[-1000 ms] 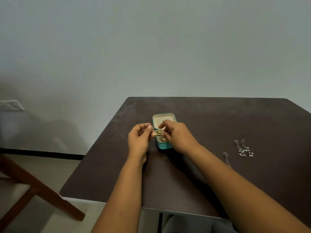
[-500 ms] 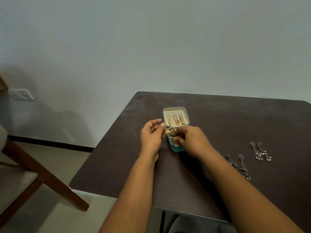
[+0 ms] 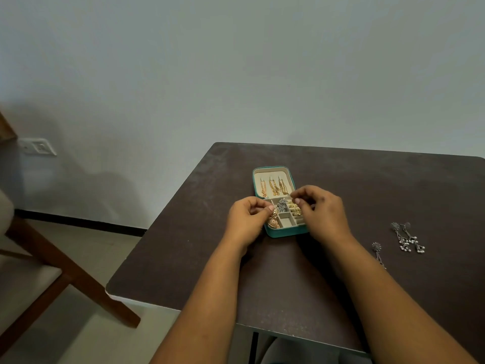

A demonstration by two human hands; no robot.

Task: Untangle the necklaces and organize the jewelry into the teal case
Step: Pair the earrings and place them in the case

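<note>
gold earring [image 3: 274, 212] pinched in my left grip [image 3: 246, 219] has parted from my right grip [image 3: 319, 211], now curled on something too small to tell, over the case [image 3: 282, 233].

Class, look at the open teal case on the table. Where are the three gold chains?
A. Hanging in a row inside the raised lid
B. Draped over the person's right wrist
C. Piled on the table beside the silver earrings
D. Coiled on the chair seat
A: the three gold chains hang side by side against the cream lining of the teal case lid, behind both hands.
</note>
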